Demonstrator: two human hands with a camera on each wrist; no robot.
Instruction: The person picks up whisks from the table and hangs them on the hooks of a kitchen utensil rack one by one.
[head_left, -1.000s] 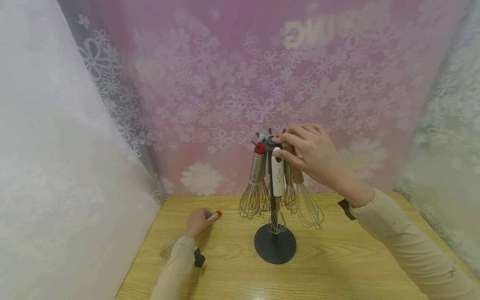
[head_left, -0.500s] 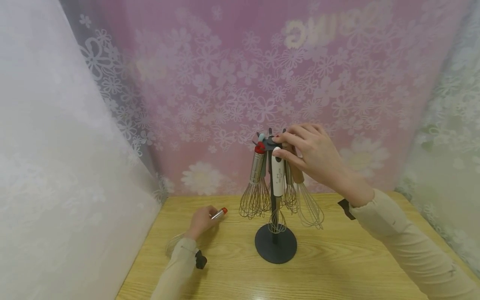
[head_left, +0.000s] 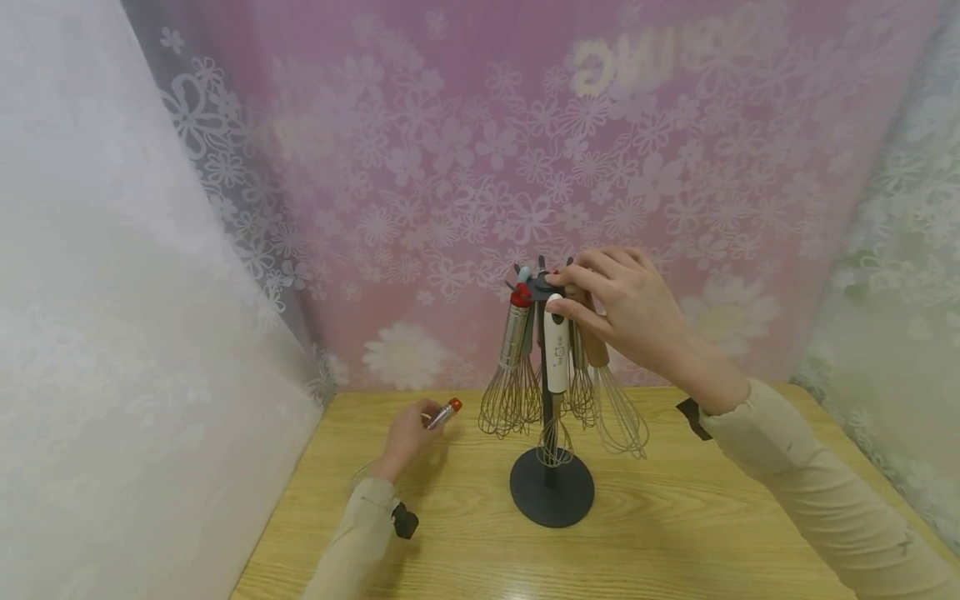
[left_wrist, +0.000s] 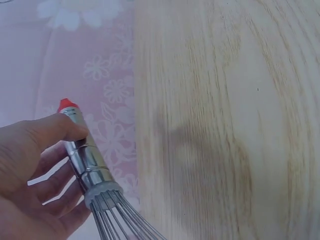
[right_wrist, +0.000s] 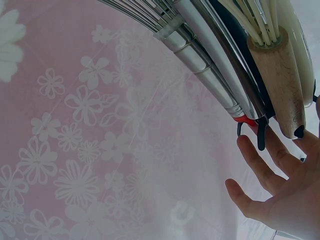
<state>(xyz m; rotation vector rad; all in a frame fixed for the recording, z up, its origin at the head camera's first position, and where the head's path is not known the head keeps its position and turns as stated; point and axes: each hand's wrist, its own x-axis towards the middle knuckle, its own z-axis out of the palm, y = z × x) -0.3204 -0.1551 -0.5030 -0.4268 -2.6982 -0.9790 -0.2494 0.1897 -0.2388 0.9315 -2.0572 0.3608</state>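
My left hand [head_left: 406, 439] holds a whisk [head_left: 444, 414] by its steel handle, the red end pointing away from me and the wires under my forearm. In the left wrist view, the thumb lies over the handle [left_wrist: 91, 170] and the fingers curl beneath it. A black whisk stand [head_left: 551, 493] stands upright on the table. At its top, my right hand [head_left: 628, 302] grips the hub with thumb and forefinger, the thumb by the white-handled whisk [head_left: 557, 350]. In the right wrist view, the other fingers spread below the hooks.
Around the stand hang several whisks, among them a red-capped steel one [head_left: 514, 335] and a wooden-handled one [head_left: 597, 351]. The wooden table [head_left: 660, 517] ends at a pink flowered curtain [head_left: 450, 208]. A pale cloth [head_left: 187, 375] closes off the left.
My left hand has moved forward and slightly right with the whisk, lifting its red end and turning it further away. The right hand and the stand stay where they were.
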